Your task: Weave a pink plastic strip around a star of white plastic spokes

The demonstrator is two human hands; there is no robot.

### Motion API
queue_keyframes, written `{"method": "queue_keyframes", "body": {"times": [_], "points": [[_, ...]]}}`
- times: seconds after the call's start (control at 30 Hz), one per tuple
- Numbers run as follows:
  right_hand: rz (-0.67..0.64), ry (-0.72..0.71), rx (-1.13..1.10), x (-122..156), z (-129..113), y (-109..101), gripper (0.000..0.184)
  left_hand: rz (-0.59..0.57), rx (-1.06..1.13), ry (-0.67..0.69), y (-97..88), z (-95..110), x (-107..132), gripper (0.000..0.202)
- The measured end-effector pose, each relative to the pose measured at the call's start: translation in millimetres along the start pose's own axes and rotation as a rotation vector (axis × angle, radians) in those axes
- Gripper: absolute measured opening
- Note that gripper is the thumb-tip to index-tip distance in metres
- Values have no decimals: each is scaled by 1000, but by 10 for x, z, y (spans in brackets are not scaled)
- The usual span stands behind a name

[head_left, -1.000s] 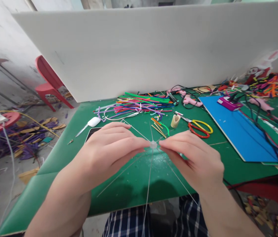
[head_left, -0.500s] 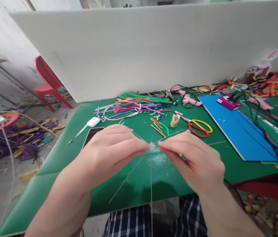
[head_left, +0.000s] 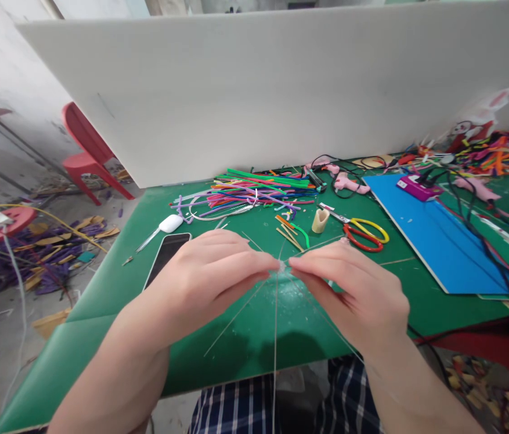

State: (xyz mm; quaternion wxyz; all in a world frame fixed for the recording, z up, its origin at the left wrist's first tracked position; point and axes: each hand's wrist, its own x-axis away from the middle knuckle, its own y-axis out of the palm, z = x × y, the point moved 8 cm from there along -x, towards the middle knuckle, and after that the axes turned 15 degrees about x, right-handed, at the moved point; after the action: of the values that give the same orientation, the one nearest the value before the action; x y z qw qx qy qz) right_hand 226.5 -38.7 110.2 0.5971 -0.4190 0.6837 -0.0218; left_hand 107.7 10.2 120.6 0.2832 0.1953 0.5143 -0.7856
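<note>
Between my fingertips, above the table's front half, is a small translucent hub (head_left: 282, 265) with several thin wires (head_left: 275, 325) fanning out from it like spokes. My left hand (head_left: 218, 265) is closed, thumb and forefinger pinching at the hub's left side. From the right, my right hand (head_left: 353, 283) pinches at the opposite side, its fingers curled. One wire runs down toward my lap, and others spread left, right and away. What exactly each fingertip grips is partly hidden by the fingers.
On the green table (head_left: 114, 241) lie pipe cleaners (head_left: 254, 193), a phone (head_left: 167, 259), a white-headed tool (head_left: 170, 223), a beige tube (head_left: 320, 220), scissors (head_left: 362, 234), pink glue guns (head_left: 349, 183) and a blue board (head_left: 435, 241) bearing a purple power block (head_left: 419, 187). A white panel (head_left: 272, 90) stands behind.
My left hand has shifted slightly right, closer to the hub, uncovering more of the phone. The wires have turned a little. My right hand has barely moved.
</note>
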Motion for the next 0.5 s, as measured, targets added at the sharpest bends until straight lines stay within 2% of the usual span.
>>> {"method": "queue_keyframes", "body": {"times": [0.5], "points": [[2, -2, 72, -6, 6, 25, 15, 9, 29, 30, -13, 14, 7, 17]]}}
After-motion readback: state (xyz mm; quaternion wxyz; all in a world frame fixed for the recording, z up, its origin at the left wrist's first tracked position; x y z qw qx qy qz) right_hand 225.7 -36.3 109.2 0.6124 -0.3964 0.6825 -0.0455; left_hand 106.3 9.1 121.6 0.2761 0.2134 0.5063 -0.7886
